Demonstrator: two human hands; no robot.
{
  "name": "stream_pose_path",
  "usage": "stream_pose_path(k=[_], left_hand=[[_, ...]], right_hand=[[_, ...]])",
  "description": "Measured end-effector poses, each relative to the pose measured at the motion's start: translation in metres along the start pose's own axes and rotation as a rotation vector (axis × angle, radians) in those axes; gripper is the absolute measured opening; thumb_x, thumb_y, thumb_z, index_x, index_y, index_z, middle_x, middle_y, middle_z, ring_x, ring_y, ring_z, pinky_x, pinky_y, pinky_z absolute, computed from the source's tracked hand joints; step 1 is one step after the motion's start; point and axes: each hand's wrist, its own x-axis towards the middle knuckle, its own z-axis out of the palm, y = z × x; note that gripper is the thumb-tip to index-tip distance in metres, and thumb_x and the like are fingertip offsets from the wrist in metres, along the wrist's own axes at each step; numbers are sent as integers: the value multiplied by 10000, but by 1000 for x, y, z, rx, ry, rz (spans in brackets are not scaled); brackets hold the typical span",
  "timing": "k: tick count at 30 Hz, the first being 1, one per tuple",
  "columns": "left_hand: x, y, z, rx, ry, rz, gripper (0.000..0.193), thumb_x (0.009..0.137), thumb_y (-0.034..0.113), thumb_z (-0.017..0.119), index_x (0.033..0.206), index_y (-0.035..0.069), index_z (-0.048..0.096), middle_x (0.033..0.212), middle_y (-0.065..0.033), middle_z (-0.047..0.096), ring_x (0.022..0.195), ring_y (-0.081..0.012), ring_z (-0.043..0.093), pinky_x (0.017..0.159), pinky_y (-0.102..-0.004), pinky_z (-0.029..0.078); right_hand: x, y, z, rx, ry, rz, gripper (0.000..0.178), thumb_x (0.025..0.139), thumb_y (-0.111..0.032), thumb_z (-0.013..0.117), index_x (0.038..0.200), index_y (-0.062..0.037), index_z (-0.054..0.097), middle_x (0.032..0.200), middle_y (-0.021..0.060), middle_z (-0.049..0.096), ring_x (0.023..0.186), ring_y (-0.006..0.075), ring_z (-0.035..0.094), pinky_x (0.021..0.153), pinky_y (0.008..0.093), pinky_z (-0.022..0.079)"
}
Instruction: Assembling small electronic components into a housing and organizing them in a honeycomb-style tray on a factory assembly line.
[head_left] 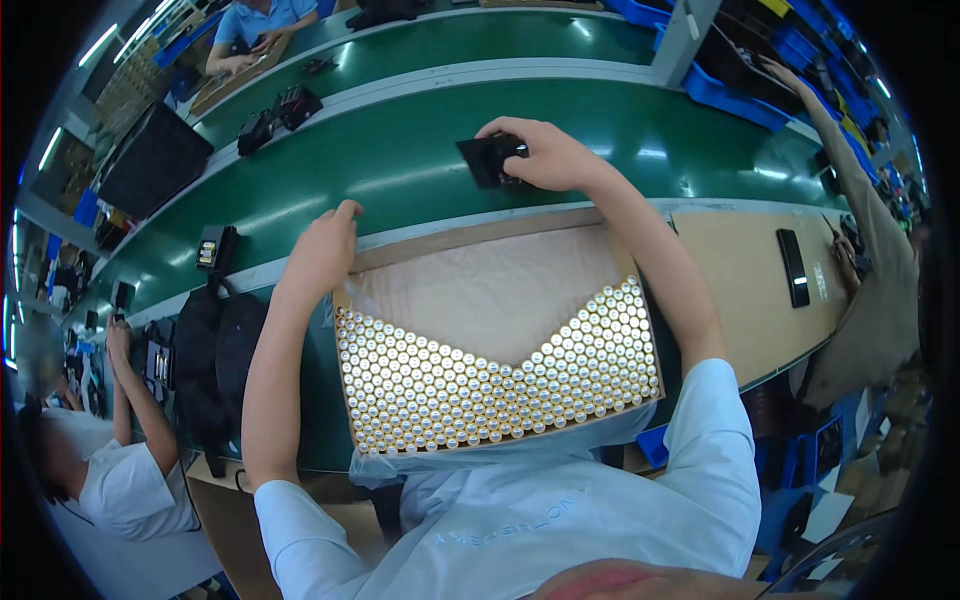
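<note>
My right hand [545, 155] is closed around a black plastic case [488, 160] with a flat flap sticking out to its left, held above the green conveyor belt. Its inside is mostly hidden by my fingers. By the far left corner of a shallow cardboard box [480, 232], my left hand [325, 245] has a finger stretched out and nothing visible in it. Inside that box, densely packed upright batteries [500, 400] show their round silvery ends, filling the near part and rising up both sides in a V. Bare brown lining shows behind them.
The green belt [400, 150] runs across behind the box. On it are a black case with batteries [214, 248] and dark devices [290, 105]. Black bags [215, 360] lie left; a phone [793, 268] rests on cardboard at right. Co-workers sit left, right and across.
</note>
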Motion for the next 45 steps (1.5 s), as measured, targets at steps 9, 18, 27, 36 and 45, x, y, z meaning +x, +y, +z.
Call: stream_pose_path(k=[9,18,27,36,45], left_hand=[[12,23,13,-620,45,177,573,892,53,638,1436,73,459,1299,-190,619,1076,-289,630,915,-393,508],[2,38,12,-716,-36,320,622,865,7,655,1450,82,456,1231,-162,662,1086,-255,627,973,-355,487],[6,37,29,-699,169,287,378,921,-19,585,1294,42,584,1108,-103,690,986,-196,645,916,-307,495],[17,13,22,-1029,182,7,323,999,63,548,1321,47,574,1081,-110,669,910,-141,625,797,-254,494],[17,13,9,-1299,257,-197,406,1002,107,558,1396,33,494,1162,-166,640,962,-173,651,801,-268,551]], right_hand=[[-5,-10,21,62,-7,-150,485,799,-4,644,1277,-88,632,1127,104,707,938,222,652,849,328,522],[-9,-13,42,81,-181,-367,508,838,-3,642,1337,-88,596,1184,87,705,1046,225,662,920,343,522],[-49,-19,-5,-167,-233,-344,446,850,-48,637,1296,-46,637,1201,81,707,1037,215,672,862,324,543],[-126,-29,-29,-345,-775,44,385,804,-153,618,1157,-36,715,1076,84,750,875,232,690,784,339,547],[-125,-33,-28,-279,-754,-11,340,811,-28,675,1148,-23,718,1028,78,751,820,233,670,740,341,519]])
